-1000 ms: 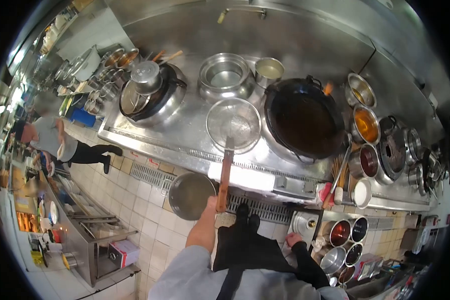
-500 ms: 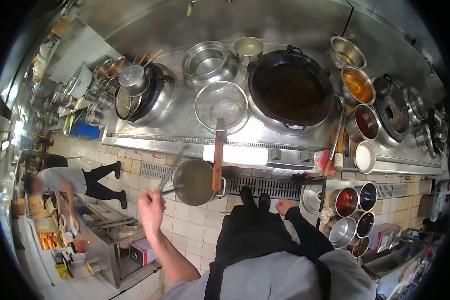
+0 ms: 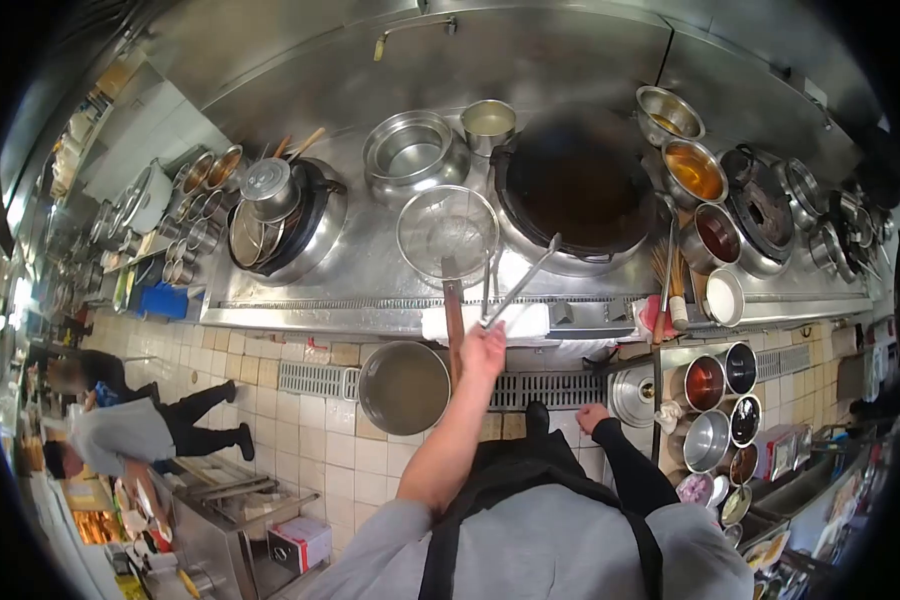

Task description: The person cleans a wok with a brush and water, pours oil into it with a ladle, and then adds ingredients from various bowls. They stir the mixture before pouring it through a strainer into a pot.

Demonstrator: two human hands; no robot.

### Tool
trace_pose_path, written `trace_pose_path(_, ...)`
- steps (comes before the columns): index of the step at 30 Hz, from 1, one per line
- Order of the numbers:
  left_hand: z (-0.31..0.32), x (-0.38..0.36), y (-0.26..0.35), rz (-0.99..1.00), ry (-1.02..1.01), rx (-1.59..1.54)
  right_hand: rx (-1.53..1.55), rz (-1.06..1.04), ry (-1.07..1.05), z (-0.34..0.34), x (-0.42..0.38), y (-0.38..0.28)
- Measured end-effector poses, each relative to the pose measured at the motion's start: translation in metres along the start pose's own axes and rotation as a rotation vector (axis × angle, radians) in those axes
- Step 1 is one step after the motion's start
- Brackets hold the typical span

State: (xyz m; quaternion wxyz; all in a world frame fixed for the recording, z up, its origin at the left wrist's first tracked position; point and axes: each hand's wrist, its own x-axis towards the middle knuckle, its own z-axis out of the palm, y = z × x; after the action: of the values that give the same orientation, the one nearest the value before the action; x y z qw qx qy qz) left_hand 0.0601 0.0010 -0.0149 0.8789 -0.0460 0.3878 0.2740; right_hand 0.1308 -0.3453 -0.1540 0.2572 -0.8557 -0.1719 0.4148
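Note:
My left hand (image 3: 483,350) grips metal tongs (image 3: 525,285), whose two arms are spread and point up across the stove's front edge. One tip lies at the near rim of a large black wok (image 3: 580,185) of dark liquid. The other is beside a round wire strainer (image 3: 448,230), which rests on the steel stove top; its wooden handle (image 3: 455,325) runs down just left of my hand. Below and left stands a big pot (image 3: 405,388) of cloudy liquid. My right hand (image 3: 592,415) hangs low by my body, fingers curled, with nothing visible in it.
A wide steel pot (image 3: 415,145) and a smaller pot (image 3: 489,122) stand behind the strainer. Bowls of sauce or oil (image 3: 695,170) line the wok's right side. Several sauce containers (image 3: 705,382) sit at right. A co-worker (image 3: 130,430) bends over a counter at far left, beside another person.
My left hand has swung right and up with the tongs, from left of the big pot to the stove's front edge. Another person has come into view at far left.

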Motion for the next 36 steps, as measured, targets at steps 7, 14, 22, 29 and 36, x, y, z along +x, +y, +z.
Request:
trace_pose_path(7,-0.033,-0.006,-0.011,-0.059,-0.121,0.179,0.298,0.31,0.117,0.07,-0.083,-0.003)
trace_pose_path(14,0.005,-0.046,0.035,0.091,-0.35,0.525,0.361,0.406,0.038,0.17,-0.14,-0.04)
trace_pose_path(22,0.006,-0.032,0.063,0.262,-0.43,0.726,0.36,0.433,0.001,0.203,-0.137,-0.066)
trace_pose_path(29,-0.026,0.008,0.031,-0.107,-0.389,0.97,-0.109,-0.029,-0.16,0.227,-0.067,0.023)
trace_pose_path(36,-0.024,-0.093,0.129,-0.406,-0.628,0.996,0.217,0.325,-0.167,0.204,-0.032,-0.029)
